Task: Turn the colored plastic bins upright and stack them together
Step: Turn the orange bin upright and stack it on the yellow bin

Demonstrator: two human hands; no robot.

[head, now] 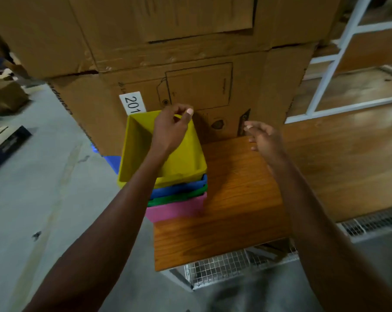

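Four bins stand upright, nested in one stack at the left end of a wooden table [235, 199]. The yellow bin [141, 149] is on top, and below it show the rims of the blue bin [179, 189] and the green bin [177, 197]. The pink bin [177, 209] is at the bottom. My left hand [171, 127] reaches over the yellow bin and pinches its far rim near the right corner with curled fingers and thumb. My right hand [263, 137] hovers over the table to the right of the stack, fingers relaxed, holding nothing.
Large cardboard boxes [190, 64] are piled right behind the stack and the table. A white metal rack with wooden shelves [348, 86] stands at the right. A wire-mesh cage [224, 266] sits under the table's near edge. Concrete floor [44, 176] spreads to the left.
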